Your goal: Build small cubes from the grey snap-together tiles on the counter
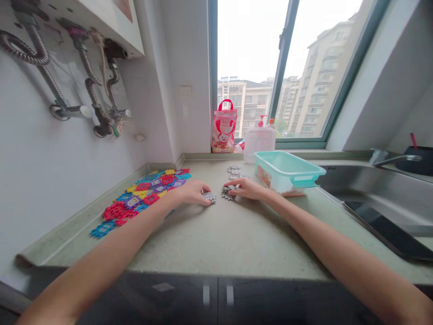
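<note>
In the middle of the countertop my left hand (pixel 191 191) pinches a white-grey notched plastic building tile (pixel 211 197) between thumb and fingers. Just to the right, my right hand (pixel 247 188) has its fingers closed on a small stack of grey building tiles (pixel 226 194), low over the counter. A few more white-grey tiles (pixel 234 171) lie behind that stack. Left of my left hand spreads a pile of red, blue, yellow and purple building tiles (pixel 151 198), partly hidden by my forearm.
A mint-green plastic basket (pixel 290 166) stands right of my right hand. Behind it are a translucent jug (pixel 259 142) and a red-handled bag (pixel 223 133) by the window. A steel sink (pixel 365 185) with a dark board (pixel 385 228) lies right; metal hoses (pixel 88 65) hang left.
</note>
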